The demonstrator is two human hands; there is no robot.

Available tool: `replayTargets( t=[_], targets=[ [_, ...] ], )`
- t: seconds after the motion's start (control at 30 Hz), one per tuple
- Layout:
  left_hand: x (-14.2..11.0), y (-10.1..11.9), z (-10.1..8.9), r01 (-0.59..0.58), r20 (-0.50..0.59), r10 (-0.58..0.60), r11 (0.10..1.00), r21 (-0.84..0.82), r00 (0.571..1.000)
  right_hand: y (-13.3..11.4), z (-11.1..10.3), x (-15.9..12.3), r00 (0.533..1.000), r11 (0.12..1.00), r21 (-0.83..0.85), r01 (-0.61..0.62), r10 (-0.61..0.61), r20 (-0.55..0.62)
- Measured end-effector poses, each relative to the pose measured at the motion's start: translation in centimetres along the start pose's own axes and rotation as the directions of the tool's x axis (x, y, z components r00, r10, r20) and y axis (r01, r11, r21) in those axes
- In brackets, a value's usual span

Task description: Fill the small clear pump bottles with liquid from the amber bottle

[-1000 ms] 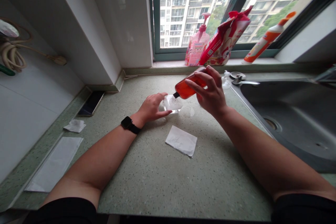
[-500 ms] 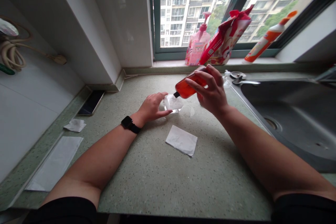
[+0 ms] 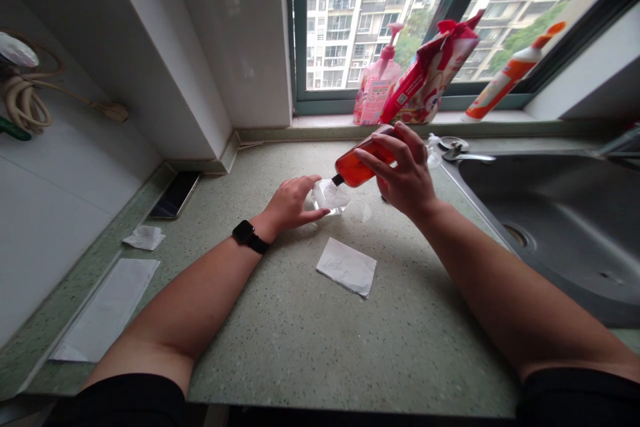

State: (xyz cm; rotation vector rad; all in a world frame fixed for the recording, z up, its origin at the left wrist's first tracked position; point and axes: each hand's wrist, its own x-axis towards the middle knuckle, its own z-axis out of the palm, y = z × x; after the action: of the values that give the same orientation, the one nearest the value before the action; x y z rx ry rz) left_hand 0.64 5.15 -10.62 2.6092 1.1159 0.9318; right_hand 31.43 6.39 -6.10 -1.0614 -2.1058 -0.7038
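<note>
A clear, faceted container (image 3: 333, 196) stands on the speckled green counter, and my left hand (image 3: 291, 203) grips its left side between thumb and fingers. My right hand (image 3: 407, 173) is wrapped round an orange-red bottle (image 3: 356, 167), tilted so its black neck points down and left. The neck's tip sits right at the container's opening. Whether liquid runs out of it I cannot tell. A folded white paper towel (image 3: 347, 267) lies on the counter just in front of the container.
At the right is a steel sink (image 3: 550, 213). A phone (image 3: 175, 195), a crumpled tissue (image 3: 144, 237) and a white sheet (image 3: 107, 310) lie along the left. A pink pump bottle (image 3: 376, 90), red bag (image 3: 433, 73) and orange-white bottle (image 3: 505, 80) stand on the windowsill.
Almost nothing differs. Both hands keep their grip, with the bottle tilted over the container as before; the whole view has shifted very slightly.
</note>
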Motion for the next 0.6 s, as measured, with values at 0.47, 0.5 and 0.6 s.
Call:
replayTargets(
  t=[0.47, 0.5, 0.6],
  targets=[
    [0.01, -0.04, 0.05, 0.000, -0.005, 0.000, 1.000, 0.001, 1.000, -0.02, -0.05, 0.09, 1.000, 1.000, 0.004, -0.013, 0.013, 0.009],
    [0.01, -0.04, 0.04, 0.000, -0.006, 0.000, 1.000, 0.000, 1.000, -0.05, -0.08, 0.12, 1.000, 1.000, 0.003, -0.018, 0.018, 0.013],
    [0.05, -0.03, 0.01, -0.004, -0.005, 0.004, 1.000, -0.004, 1.000, -0.19, -0.16, 0.23, 0.999, 1.000, -0.007, -0.030, 0.030, 0.024]
  ],
)
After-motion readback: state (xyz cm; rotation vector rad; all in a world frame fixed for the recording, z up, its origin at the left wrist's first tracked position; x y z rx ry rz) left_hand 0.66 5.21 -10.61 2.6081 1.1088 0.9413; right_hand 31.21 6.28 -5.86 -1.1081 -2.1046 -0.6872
